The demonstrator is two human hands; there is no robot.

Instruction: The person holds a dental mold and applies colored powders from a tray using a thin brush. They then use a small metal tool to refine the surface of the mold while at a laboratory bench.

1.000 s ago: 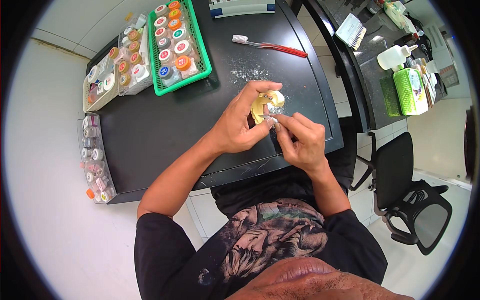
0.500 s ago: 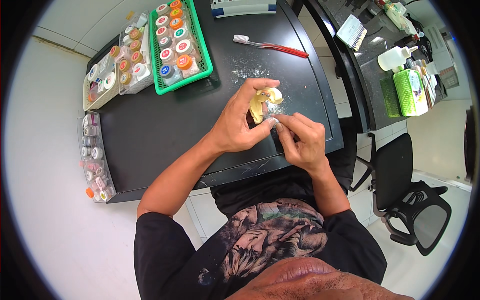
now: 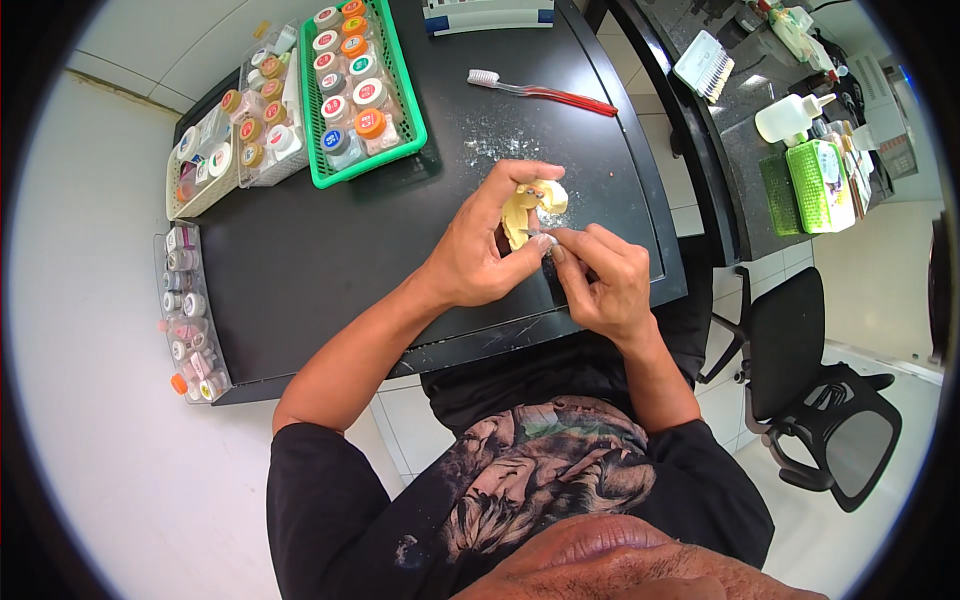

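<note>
My left hand [image 3: 480,250] is closed around a pale yellow dental cast [image 3: 518,210] with small grey metallic pieces on it, thumb at its near side. My right hand [image 3: 608,285] pinches a small thin tool [image 3: 532,233] with a grey tip against the near part of the cast, beside my left thumb; its full shape is hidden by fingers and white powder. White powder [image 3: 495,145] is scattered on the black desk [image 3: 300,290] under and beyond the cast. A red toothbrush [image 3: 565,98] lies farther back.
A green basket [image 3: 412,135] and pale baskets [image 3: 205,200] of jars stand back left; a clear rack [image 3: 200,330] of small pots runs along the left edge. A dark side counter [image 3: 730,140] holds bottles and a bright green basket [image 3: 815,185]. A black chair [image 3: 785,340] stands right.
My left hand and the cast rose and tilted slightly half a second ago and are now back near their earlier position. The right hand has barely moved.
</note>
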